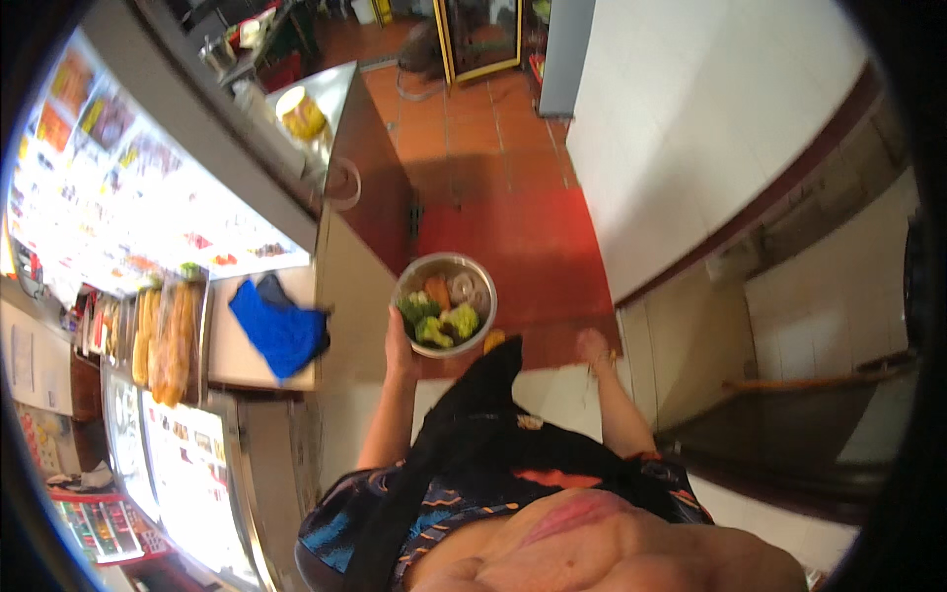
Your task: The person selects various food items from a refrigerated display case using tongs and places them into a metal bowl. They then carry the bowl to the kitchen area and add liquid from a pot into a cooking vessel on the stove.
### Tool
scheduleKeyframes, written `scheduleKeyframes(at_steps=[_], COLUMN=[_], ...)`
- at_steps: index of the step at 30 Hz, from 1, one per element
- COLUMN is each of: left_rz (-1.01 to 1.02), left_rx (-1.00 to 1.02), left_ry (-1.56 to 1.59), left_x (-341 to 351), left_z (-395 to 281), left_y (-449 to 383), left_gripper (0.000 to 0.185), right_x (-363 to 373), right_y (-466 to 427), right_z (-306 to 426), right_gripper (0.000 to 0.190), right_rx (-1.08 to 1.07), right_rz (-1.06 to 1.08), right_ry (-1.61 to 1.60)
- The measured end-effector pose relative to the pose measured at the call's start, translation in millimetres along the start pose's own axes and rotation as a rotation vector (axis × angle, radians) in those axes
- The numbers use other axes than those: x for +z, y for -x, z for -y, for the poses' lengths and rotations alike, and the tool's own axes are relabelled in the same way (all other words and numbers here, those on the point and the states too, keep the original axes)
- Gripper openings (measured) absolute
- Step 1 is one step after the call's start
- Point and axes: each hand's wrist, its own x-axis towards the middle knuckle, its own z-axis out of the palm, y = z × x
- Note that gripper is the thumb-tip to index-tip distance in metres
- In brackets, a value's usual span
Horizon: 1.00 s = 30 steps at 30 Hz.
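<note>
My left hand [400, 342] grips the left rim of a round metal bowl [488, 278]. Inside the bowl lie green broccoli florets [462, 320], an orange piece [437, 291] that I cannot identify for certain, and pale ring-shaped pieces [464, 287]. To the right, apart from the bowl, my right hand [594, 345] hangs over the floor; it is blurred, and its fingers are hard to make out. A black apron [481, 399] juts up between my two arms.
On the left, a blue cloth [279, 325] lies on a counter [229, 355] beside bagged long bread loaves [172, 344]. A yellow-lidded container [301, 113] stands on a metal-topped counter ahead. Red matting [518, 251] covers the floor between this counter and a white wall [688, 133].
</note>
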Motion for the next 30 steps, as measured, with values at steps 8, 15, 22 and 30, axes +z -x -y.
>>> scheduleKeyframes(at_steps=[8, 15, 22, 30], left_rz=[-0.063, -0.081, -0.086, -0.251], left_rx=[-0.091, -0.078, 0.027, 0.224], left_ry=[-0.113, -0.118, 0.015, 0.223], left_x=[130, 222, 283, 298], left_z=[-67, -92, -107, -149], left_y=[-166, -301, -427, -542], left_gripper=[0.049, 0.050, 0.043, 0.044], right_x=[-26, -121, -148, -210], right_y=[-12, -166, -343, -700], right_z=[-12, -59, -127, -136], right_gripper=[0.016, 0.015, 0.014, 0.014], right_rx=[0.706, 0.869, 0.730, 0.720], right_rz=[0.823, 0.500, 0.679, 0.556], right_ry=[-0.090, -0.217, -0.065, -0.146])
